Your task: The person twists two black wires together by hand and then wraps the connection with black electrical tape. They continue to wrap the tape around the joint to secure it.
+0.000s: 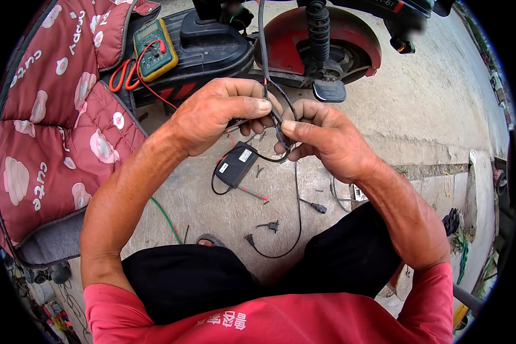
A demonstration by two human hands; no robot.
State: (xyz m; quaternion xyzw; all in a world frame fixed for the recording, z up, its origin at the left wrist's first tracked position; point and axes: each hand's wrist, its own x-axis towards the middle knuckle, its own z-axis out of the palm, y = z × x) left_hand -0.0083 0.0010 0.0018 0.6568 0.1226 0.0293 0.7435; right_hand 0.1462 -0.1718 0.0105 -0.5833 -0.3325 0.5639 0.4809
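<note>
Between my hands runs a black cable [273, 110] that hangs down from the scooter above. My left hand [226, 109] pinches it between thumb and forefinger, where a bit of red shows. Just to the right, my right hand [321, 135] is closed on the same cable a little lower, thumb pressed on it. The cable's lower part is partly hidden behind the fingers. Below my hands a black charger box [235, 165] with white labels lies on the ground, its cord looping up toward them. A red-tipped test probe [255, 195] lies beside the charger.
A green and yellow multimeter [155, 50] with red leads rests on the scooter's footboard [203, 49]. The red rear wheel cover [286, 40] and pedal [329, 90] stand beyond my hands. A padded pink cover [57, 132] hangs at left. Cut cords with plugs [313, 206] lie on the concrete.
</note>
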